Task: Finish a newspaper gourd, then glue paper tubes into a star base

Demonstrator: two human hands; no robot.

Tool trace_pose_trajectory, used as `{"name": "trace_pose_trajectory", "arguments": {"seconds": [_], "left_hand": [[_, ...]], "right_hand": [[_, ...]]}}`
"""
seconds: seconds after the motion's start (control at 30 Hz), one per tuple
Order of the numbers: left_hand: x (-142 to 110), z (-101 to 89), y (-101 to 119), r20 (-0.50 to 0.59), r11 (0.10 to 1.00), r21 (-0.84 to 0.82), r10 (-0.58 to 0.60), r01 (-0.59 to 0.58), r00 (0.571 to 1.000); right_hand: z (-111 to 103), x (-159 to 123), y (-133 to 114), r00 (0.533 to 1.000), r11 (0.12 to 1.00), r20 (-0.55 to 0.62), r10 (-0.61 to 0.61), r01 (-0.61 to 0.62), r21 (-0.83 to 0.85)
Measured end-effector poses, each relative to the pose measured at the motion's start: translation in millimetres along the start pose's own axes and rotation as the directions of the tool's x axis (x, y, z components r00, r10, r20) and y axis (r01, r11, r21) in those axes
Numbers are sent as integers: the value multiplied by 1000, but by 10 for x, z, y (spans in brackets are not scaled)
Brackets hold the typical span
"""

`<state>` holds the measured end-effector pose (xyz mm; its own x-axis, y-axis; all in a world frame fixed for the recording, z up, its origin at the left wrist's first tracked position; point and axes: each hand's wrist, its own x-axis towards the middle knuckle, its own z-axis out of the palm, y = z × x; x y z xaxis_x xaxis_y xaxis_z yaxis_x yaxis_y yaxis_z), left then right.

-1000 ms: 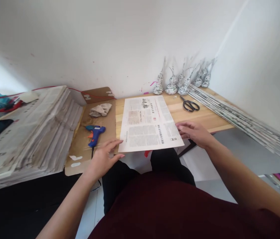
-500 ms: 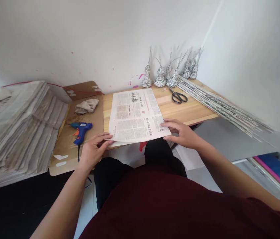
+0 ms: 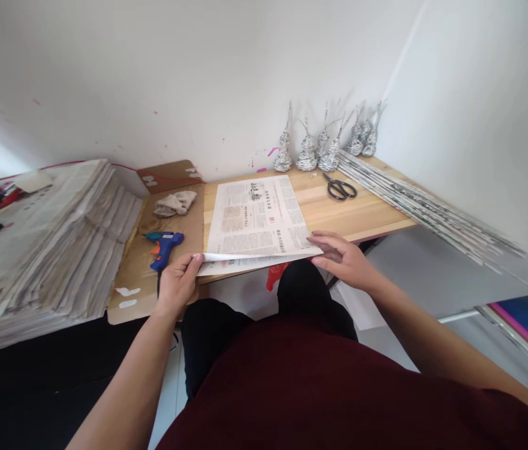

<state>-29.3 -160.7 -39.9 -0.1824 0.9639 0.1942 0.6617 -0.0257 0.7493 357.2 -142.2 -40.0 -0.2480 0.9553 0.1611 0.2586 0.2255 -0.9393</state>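
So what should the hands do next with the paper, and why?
Perhaps lift the near edge of the paper a little more: the left hand pinches its near left corner, the right hand is at the right one, and leftward that edge stands off the printed layer beneath.

A plain, dark maroon top (image 3: 310,387) spreads across the bottom middle of the frame, rounded over the torso, with a short sleeve (image 3: 502,403) at the lower right. Black trousers (image 3: 212,337) cover the legs near the centre. The left forearm (image 3: 127,375) and right forearm (image 3: 432,331) are bare, as are the fingers (image 3: 328,240).
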Motion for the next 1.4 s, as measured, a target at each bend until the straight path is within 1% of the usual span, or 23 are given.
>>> {"name": "trace_pose_trajectory", "arguments": {"seconds": [0.17,0.27,0.37,0.47,0.6,0.63,0.7,0.77,0.8,0.87,0.9,0.97,1.03,1.1,1.17,1.23,1.3,1.37,1.4], "left_hand": [[11,-9,-56,-4,1000,-29,-9,9,1000],[15,-13,-63,-14,1000,-16,-8,8,1000],[17,-18,-60,-32,1000,-6,-20,20,999],[25,-16,-78,-67,999,-13,-32,31,997],[31,-17,-146,-83,993,-112,-54,45,995],[29,-24,-165,-64,987,-150,-61,51,996],[20,-51,-195,9,968,-244,-58,58,998],[-1,-92,-206,78,941,-333,-26,51,997],[-18,-115,-201,103,937,-347,-7,43,995],[-71,-158,-173,150,954,-298,18,28,989],[-107,-172,-151,181,967,-254,20,27,983],[-195,-174,-95,241,981,-190,24,23,970],[-291,-138,-36,294,982,-187,39,18,955],[-380,-74,19,316,979,-203,53,13,947],[-444,-7,61,283,972,-234,48,20,958],[-478,39,87,218,957,-284,-5,68,976],[-489,63,91,198,921,-355,-95,162,976],[-489,79,81,204,876,-421,-160,234,966],[-488,92,75,197,865,-438,-173,245,965]], "right_hand": [[32,-37,-45,992,980,-105,74,-53,192],[49,-51,-62,983,963,-128,128,-93,254],[71,-53,-34,984,956,-126,128,-88,280],[96,-41,29,987,945,-127,101,-55,321],[116,-21,67,987,929,-126,104,-51,367],[119,-17,64,985,925,-123,117,-63,376],[126,-11,50,980,898,-115,164,-100,428],[136,-4,33,967,842,-98,236,-153,518],[140,0,24,958,808,-86,273,-180,560],[148,8,7,940,762,-77,333,-220,610],[152,13,0,930,752,-85,357,-233,616],[162,19,-6,909,756,-119,398,-252,604],[179,17,1,901,779,-125,415,-281,560],[198,-1,20,916,815,-68,396,-316,485],[207,-38,44,930,849,22,368,-345,399],[184,-92,70,942,878,84,324,-333,344],[124,-157,106,953,901,159,258,-297,316],[37,-230,164,940,920,267,212,-284,271],[-7,-269,205,921,924,327,213,-298,238]]}}
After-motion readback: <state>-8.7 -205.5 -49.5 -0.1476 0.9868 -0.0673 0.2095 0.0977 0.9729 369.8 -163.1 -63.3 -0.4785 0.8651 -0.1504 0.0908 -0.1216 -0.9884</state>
